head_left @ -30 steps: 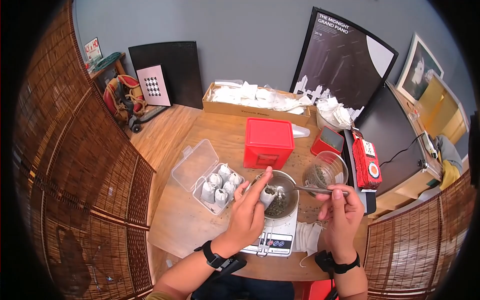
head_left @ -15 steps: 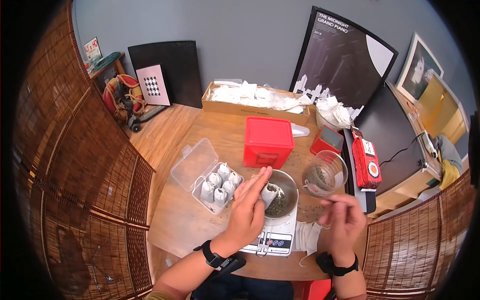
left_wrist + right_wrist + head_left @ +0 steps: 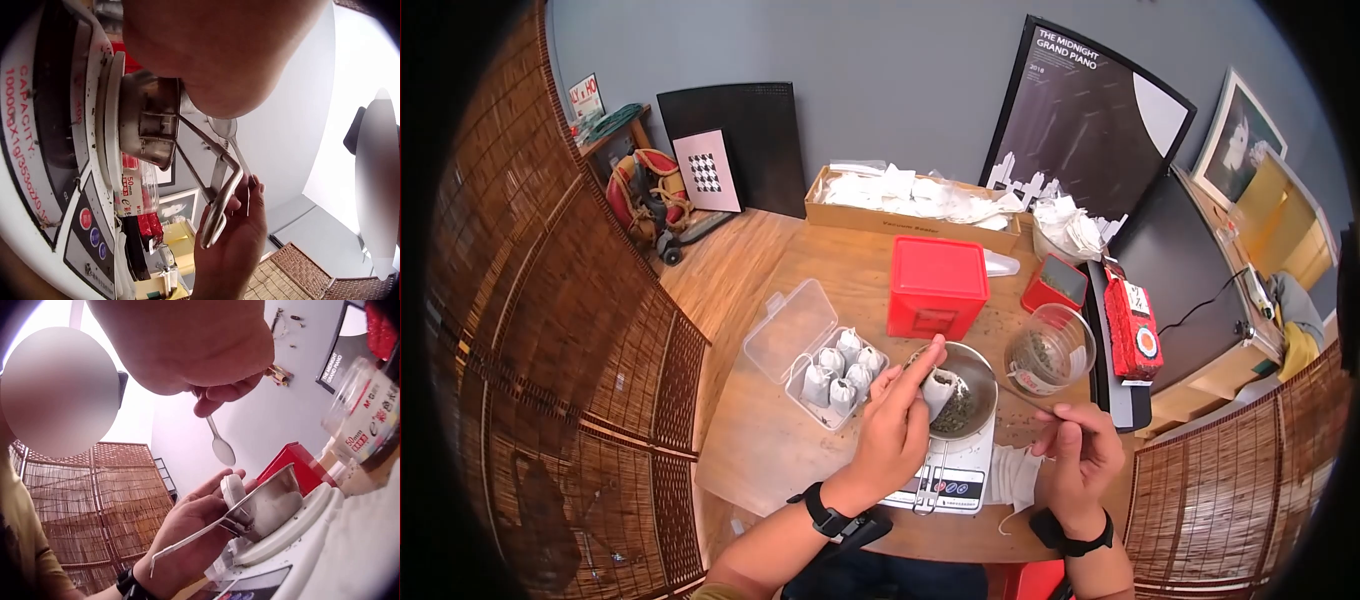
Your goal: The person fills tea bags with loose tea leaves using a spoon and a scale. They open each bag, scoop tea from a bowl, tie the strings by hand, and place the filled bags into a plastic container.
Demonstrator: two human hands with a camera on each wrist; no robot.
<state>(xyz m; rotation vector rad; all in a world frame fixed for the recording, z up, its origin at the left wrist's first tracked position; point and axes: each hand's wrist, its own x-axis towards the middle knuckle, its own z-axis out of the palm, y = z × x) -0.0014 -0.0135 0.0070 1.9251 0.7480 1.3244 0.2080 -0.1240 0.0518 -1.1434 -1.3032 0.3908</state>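
My left hand (image 3: 892, 430) holds a small white tea bag (image 3: 940, 393) upright at the metal pan (image 3: 982, 385), its mouth open and dark leaves showing inside. Loose tea leaves (image 3: 952, 414) lie in the pan, which sits on a white kitchen scale (image 3: 975, 470). To the right, my right hand (image 3: 1085, 450) pinches a spoon (image 3: 223, 450) by its handle. Its bowl looks bare in the right wrist view and hangs above the left fingertips there. In the left wrist view the pan's wire handle (image 3: 228, 194) crosses in front of the right hand.
A clear lidded box (image 3: 825, 415) with several filled tea bags stands left. Behind the pan is a red canister (image 3: 938, 285); right of it, a clear tub (image 3: 1075, 345) with leaves. Flat white bags (image 3: 1015, 475) lie beside the scale. A cardboard box (image 3: 910, 222) stands at the back.
My right hand has drawn the spoon back from over the pan to the right and slightly down. The left hand and tea bag stay nearly in place.
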